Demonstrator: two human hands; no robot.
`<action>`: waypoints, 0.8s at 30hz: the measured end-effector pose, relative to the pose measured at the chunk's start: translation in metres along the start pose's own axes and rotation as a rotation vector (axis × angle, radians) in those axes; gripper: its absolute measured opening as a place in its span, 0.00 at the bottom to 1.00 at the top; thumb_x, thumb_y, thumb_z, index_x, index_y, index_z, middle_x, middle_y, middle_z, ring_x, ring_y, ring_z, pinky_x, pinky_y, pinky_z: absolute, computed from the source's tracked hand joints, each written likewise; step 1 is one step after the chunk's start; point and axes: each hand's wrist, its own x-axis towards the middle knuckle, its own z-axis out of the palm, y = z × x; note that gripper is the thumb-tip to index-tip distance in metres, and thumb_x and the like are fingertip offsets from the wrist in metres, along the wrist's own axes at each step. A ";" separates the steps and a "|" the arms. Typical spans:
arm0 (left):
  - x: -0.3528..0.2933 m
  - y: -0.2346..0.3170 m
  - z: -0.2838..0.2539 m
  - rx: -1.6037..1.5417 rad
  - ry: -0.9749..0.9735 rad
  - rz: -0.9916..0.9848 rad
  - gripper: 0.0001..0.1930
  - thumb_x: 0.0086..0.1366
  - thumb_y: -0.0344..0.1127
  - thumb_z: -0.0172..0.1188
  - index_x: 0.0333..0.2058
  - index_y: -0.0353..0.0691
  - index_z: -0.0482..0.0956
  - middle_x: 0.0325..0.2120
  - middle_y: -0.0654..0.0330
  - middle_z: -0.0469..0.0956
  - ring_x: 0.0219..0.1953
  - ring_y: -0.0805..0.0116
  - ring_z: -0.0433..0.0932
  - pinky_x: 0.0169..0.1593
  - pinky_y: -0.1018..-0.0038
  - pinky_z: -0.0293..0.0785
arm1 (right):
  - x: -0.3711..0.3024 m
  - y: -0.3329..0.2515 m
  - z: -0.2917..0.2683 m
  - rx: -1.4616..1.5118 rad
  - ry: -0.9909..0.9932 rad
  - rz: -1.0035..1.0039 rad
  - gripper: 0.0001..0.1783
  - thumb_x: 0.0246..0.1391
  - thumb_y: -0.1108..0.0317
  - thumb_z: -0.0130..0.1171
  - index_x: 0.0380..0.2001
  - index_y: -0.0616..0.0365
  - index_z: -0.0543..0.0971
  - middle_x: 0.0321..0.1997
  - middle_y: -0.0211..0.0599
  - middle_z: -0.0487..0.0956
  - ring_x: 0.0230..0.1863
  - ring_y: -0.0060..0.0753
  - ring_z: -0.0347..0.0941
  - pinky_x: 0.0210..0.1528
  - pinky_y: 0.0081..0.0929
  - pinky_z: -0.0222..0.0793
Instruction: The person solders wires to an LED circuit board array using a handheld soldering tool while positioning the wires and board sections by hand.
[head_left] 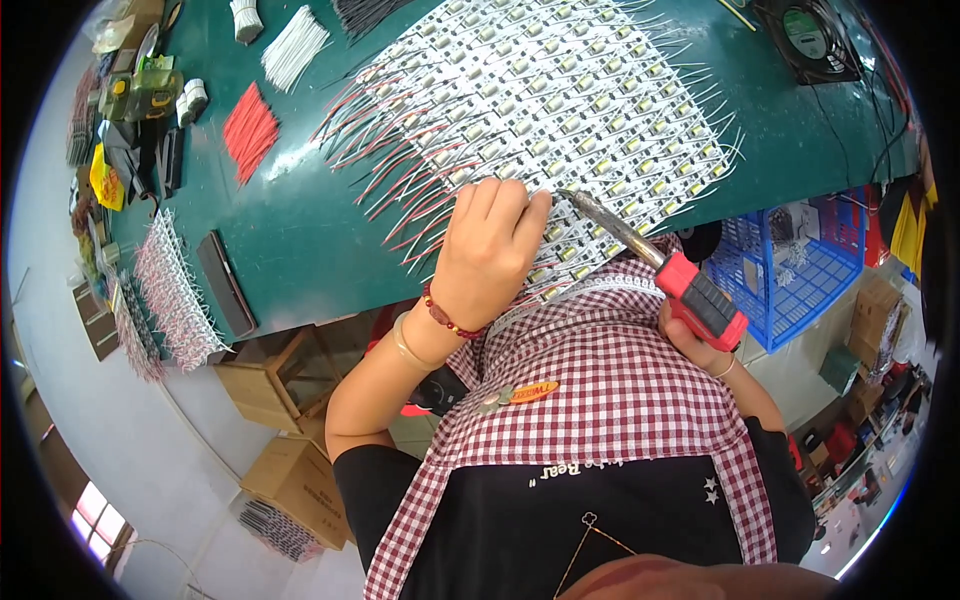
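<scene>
A wide panel of small white circuit boards (590, 95) lies at the table's near edge, with red and white wires sticking out at its left and pale wires at its right. My left hand (490, 250) rests on its near part, fingers bent and close together; whatever they pinch is hidden. My right hand (693, 340) grips a soldering iron (705, 300) by its red and black handle. The iron's metal shaft slants up to the left, and its tip is at the boards, just right of my left fingertips.
On the green table (300, 235) lie red wires (250, 132), white wires (294, 48) and black wires (370, 14). A black fan (808, 35) stands far right. A long dark case (227, 284) lies left. Below the table's right edge is a blue plastic basket (750, 275).
</scene>
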 end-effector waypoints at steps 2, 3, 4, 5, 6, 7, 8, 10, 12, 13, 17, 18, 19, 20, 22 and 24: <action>0.000 0.001 0.001 0.001 0.002 -0.002 0.15 0.52 0.23 0.59 0.40 0.34 0.81 0.26 0.61 0.65 0.28 0.64 0.67 0.34 0.68 0.64 | 0.009 -0.009 -0.001 -0.065 0.014 -0.082 0.08 0.42 0.67 0.65 0.26 0.57 0.78 0.24 0.36 0.76 0.23 0.42 0.73 0.25 0.33 0.67; 0.000 0.001 0.001 0.001 0.006 -0.002 0.15 0.52 0.24 0.59 0.40 0.34 0.81 0.26 0.61 0.65 0.28 0.64 0.67 0.34 0.68 0.64 | 0.012 -0.012 -0.002 -0.131 0.030 -0.164 0.08 0.42 0.67 0.65 0.26 0.57 0.78 0.24 0.35 0.76 0.22 0.42 0.73 0.24 0.33 0.67; 0.000 0.001 -0.001 -0.001 0.006 -0.004 0.15 0.52 0.24 0.59 0.40 0.34 0.81 0.26 0.61 0.65 0.28 0.64 0.67 0.34 0.68 0.64 | 0.007 -0.006 -0.001 -0.133 0.028 -0.162 0.08 0.42 0.67 0.65 0.26 0.57 0.78 0.24 0.35 0.76 0.22 0.42 0.73 0.24 0.33 0.67; 0.004 0.001 0.000 -0.009 -0.003 0.007 0.15 0.52 0.24 0.59 0.40 0.34 0.81 0.26 0.61 0.65 0.29 0.64 0.67 0.34 0.68 0.64 | -0.003 0.007 -0.001 -0.046 -0.012 -0.075 0.08 0.42 0.67 0.65 0.26 0.57 0.78 0.24 0.36 0.76 0.22 0.42 0.73 0.24 0.33 0.67; 0.008 0.000 0.000 -0.017 -0.012 0.018 0.15 0.52 0.24 0.58 0.40 0.34 0.81 0.26 0.61 0.65 0.29 0.64 0.68 0.34 0.68 0.64 | -0.009 0.015 -0.002 0.042 -0.050 0.011 0.08 0.41 0.68 0.65 0.26 0.57 0.78 0.25 0.36 0.76 0.22 0.41 0.74 0.24 0.33 0.67; 0.006 0.000 -0.001 -0.012 -0.010 0.010 0.15 0.52 0.24 0.58 0.40 0.34 0.81 0.26 0.61 0.65 0.29 0.64 0.68 0.34 0.68 0.64 | -0.010 0.017 -0.002 0.043 -0.059 0.007 0.08 0.41 0.68 0.65 0.26 0.57 0.78 0.25 0.36 0.76 0.22 0.41 0.74 0.24 0.33 0.67; 0.005 0.001 -0.001 -0.003 -0.008 0.007 0.15 0.52 0.24 0.58 0.40 0.34 0.81 0.26 0.60 0.66 0.29 0.64 0.68 0.34 0.68 0.64 | -0.009 0.018 -0.003 0.040 -0.074 0.017 0.09 0.41 0.67 0.65 0.26 0.57 0.78 0.25 0.36 0.76 0.23 0.41 0.74 0.25 0.33 0.68; 0.004 0.002 -0.003 0.007 -0.006 0.008 0.15 0.52 0.24 0.58 0.40 0.33 0.81 0.26 0.60 0.66 0.29 0.63 0.68 0.35 0.68 0.64 | -0.003 0.010 -0.005 0.038 -0.087 0.026 0.09 0.41 0.66 0.65 0.27 0.57 0.79 0.25 0.36 0.76 0.23 0.41 0.75 0.25 0.33 0.68; 0.002 0.003 -0.004 0.022 -0.022 0.001 0.15 0.52 0.24 0.58 0.40 0.33 0.80 0.26 0.60 0.66 0.30 0.63 0.68 0.35 0.68 0.64 | 0.018 -0.017 -0.007 -0.149 -0.019 -0.210 0.09 0.43 0.64 0.65 0.27 0.56 0.79 0.25 0.36 0.77 0.24 0.42 0.75 0.25 0.32 0.69; 0.003 0.002 -0.003 0.019 -0.024 0.001 0.15 0.52 0.24 0.58 0.40 0.33 0.80 0.26 0.60 0.66 0.30 0.63 0.68 0.35 0.68 0.64 | 0.021 -0.019 -0.005 -0.148 -0.019 -0.207 0.09 0.43 0.64 0.65 0.27 0.56 0.79 0.25 0.36 0.77 0.24 0.42 0.75 0.25 0.32 0.69; 0.006 0.000 0.000 0.015 -0.020 0.016 0.15 0.52 0.23 0.58 0.40 0.32 0.80 0.27 0.60 0.66 0.30 0.63 0.68 0.35 0.68 0.64 | 0.012 -0.009 -0.005 -0.229 0.029 -0.165 0.11 0.44 0.61 0.65 0.26 0.56 0.79 0.25 0.36 0.77 0.25 0.42 0.75 0.27 0.34 0.70; 0.004 0.000 0.000 0.024 -0.015 0.013 0.15 0.52 0.24 0.58 0.40 0.32 0.80 0.27 0.60 0.66 0.30 0.63 0.68 0.35 0.68 0.65 | 0.006 -0.001 -0.005 -0.251 -0.010 -0.105 0.11 0.44 0.61 0.66 0.26 0.55 0.79 0.25 0.36 0.78 0.26 0.42 0.76 0.27 0.34 0.70; 0.004 0.001 -0.001 0.027 -0.014 0.010 0.15 0.52 0.24 0.58 0.40 0.32 0.80 0.27 0.60 0.66 0.30 0.63 0.68 0.35 0.68 0.65 | 0.001 0.004 -0.005 -0.250 -0.013 -0.109 0.11 0.44 0.61 0.66 0.26 0.55 0.79 0.25 0.36 0.78 0.26 0.42 0.76 0.27 0.34 0.70; 0.004 0.001 -0.002 0.032 -0.017 0.008 0.15 0.52 0.24 0.58 0.40 0.33 0.80 0.26 0.60 0.66 0.30 0.63 0.68 0.35 0.68 0.65 | -0.005 0.008 -0.004 -0.119 -0.037 -0.037 0.11 0.45 0.60 0.66 0.26 0.55 0.79 0.26 0.36 0.78 0.26 0.42 0.76 0.28 0.35 0.69; 0.004 0.002 -0.003 0.035 -0.023 0.012 0.15 0.52 0.24 0.57 0.40 0.33 0.80 0.26 0.59 0.67 0.30 0.63 0.69 0.35 0.68 0.65 | -0.007 0.007 -0.004 0.012 -0.055 0.037 0.11 0.45 0.60 0.66 0.25 0.55 0.79 0.26 0.36 0.78 0.26 0.42 0.76 0.28 0.35 0.69; 0.006 0.002 -0.002 0.050 -0.030 0.026 0.14 0.52 0.24 0.58 0.40 0.33 0.80 0.26 0.60 0.67 0.30 0.63 0.69 0.36 0.68 0.65 | -0.005 0.001 -0.003 0.095 0.016 0.069 0.10 0.47 0.61 0.65 0.24 0.56 0.79 0.27 0.36 0.79 0.27 0.42 0.76 0.29 0.34 0.68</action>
